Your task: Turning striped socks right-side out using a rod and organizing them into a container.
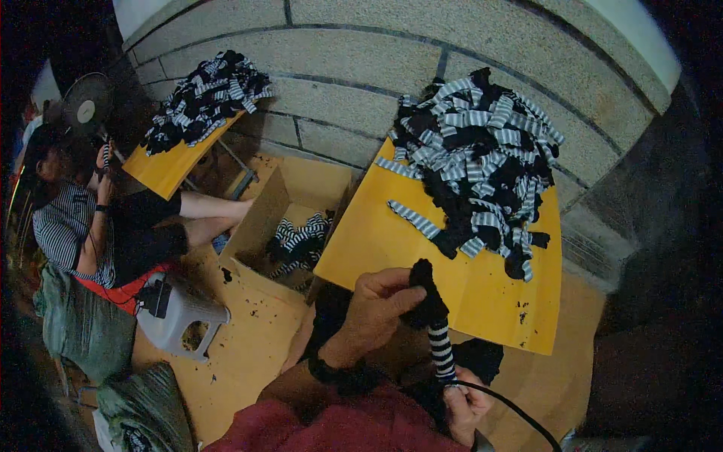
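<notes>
A black-and-white striped knit tube [441, 352] with a solid black end hangs between my two hands, in front of the near table. My left hand [374, 307] is closed, pinching the black end between thumb and fingers. Lower and to the right, my right hand [465, 403] is closed around the tube's striped end; its fingers are partly covered. A black cord [518, 410] runs from beside my right hand toward the lower right edge. Just beyond my hands, a big heap of similar striped and black knit pieces [482, 162] covers much of the yellow table [361, 248].
An open cardboard box [260, 218] with striped pieces stands left of the table. Farther left a person [71, 226] sits holding a striped piece, by a second yellow table [169, 166]. A grey plastic stool [177, 320], green sacks [143, 407] and a fan [89, 102] are there too.
</notes>
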`<state>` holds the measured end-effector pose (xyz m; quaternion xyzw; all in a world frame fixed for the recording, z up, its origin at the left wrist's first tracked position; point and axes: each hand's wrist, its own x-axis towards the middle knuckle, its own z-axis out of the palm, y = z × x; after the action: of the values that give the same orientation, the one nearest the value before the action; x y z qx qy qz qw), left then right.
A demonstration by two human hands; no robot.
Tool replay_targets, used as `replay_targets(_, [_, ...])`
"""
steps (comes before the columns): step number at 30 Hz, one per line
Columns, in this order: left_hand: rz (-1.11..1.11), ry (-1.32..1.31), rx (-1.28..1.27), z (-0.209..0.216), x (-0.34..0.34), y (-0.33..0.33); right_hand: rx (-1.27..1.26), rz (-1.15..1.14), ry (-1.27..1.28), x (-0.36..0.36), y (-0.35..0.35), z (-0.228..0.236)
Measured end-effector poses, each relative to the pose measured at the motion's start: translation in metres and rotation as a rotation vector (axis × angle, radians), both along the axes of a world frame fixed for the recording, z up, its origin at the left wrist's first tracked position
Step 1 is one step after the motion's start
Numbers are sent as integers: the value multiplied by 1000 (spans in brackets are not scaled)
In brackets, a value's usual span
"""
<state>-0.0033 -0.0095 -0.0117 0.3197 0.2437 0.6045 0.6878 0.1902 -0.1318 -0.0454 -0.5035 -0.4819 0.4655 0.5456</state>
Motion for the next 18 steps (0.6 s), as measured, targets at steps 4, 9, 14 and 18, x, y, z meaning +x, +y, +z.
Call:
replay_targets(4, [42,73,-37,5,-5,1,-138,-7,-158,10,-3,21])
replay_targets(9, [73,28,60,-2,2,-1,-85,-12,-139,7,-2,17])
replay_targets(14, [116,258,17,-3,7,-8,16,-132,-68,-3,-7,-6])
replay_targets(18, [139,-120,11,-16,22,-10,133,-175,31,-9,-8,-25])
